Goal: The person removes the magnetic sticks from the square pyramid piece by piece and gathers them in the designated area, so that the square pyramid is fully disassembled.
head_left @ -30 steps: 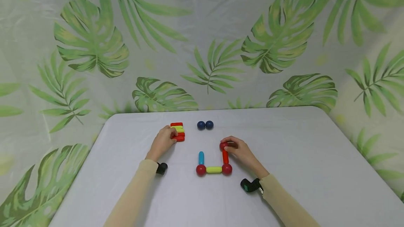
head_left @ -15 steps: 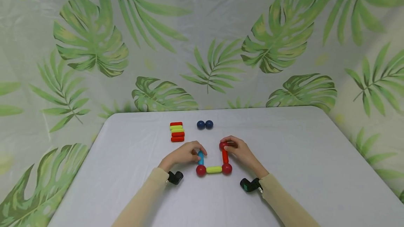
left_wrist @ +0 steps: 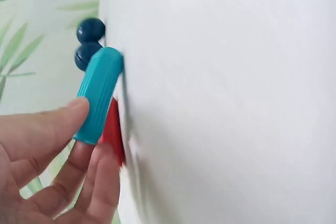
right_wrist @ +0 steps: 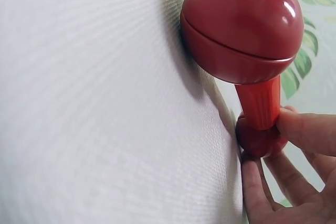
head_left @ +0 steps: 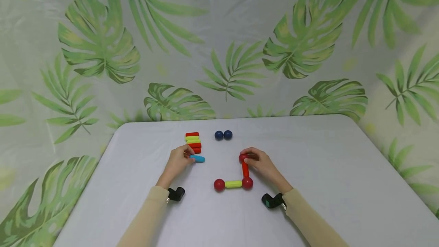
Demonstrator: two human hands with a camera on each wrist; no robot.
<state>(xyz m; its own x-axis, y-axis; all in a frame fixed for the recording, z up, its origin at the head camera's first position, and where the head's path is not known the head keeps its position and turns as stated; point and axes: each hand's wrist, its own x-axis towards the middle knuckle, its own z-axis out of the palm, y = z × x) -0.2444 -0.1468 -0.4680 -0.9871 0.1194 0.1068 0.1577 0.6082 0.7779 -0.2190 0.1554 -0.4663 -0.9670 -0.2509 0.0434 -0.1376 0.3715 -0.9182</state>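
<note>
My left hand (head_left: 177, 163) pinches a blue rod (head_left: 197, 158) between thumb and fingers, just in front of a stack of red and yellow rods (head_left: 194, 145). In the left wrist view the ribbed blue rod (left_wrist: 101, 95) slants up from the thumb, with a red rod (left_wrist: 113, 132) behind it. My right hand (head_left: 261, 163) grips the far red ball (head_left: 243, 158) of an L-shaped chain. From that ball a red rod (head_left: 245, 170) runs to a corner red ball (head_left: 247, 183), then a yellow rod (head_left: 233, 184) leads to a third red ball (head_left: 219, 185).
Two dark blue balls (head_left: 223, 135) sit side by side near the back of the white table (head_left: 308, 155). Behind the table hangs a leaf-patterned cloth (head_left: 233, 29). A black wrist camera (head_left: 272, 201) is on the right wrist, another camera (head_left: 177, 194) on the left.
My left hand went from the rod stack to the blue rod, took it off the left red ball and carried it back left toward the stack. My right hand stayed on the far ball.
</note>
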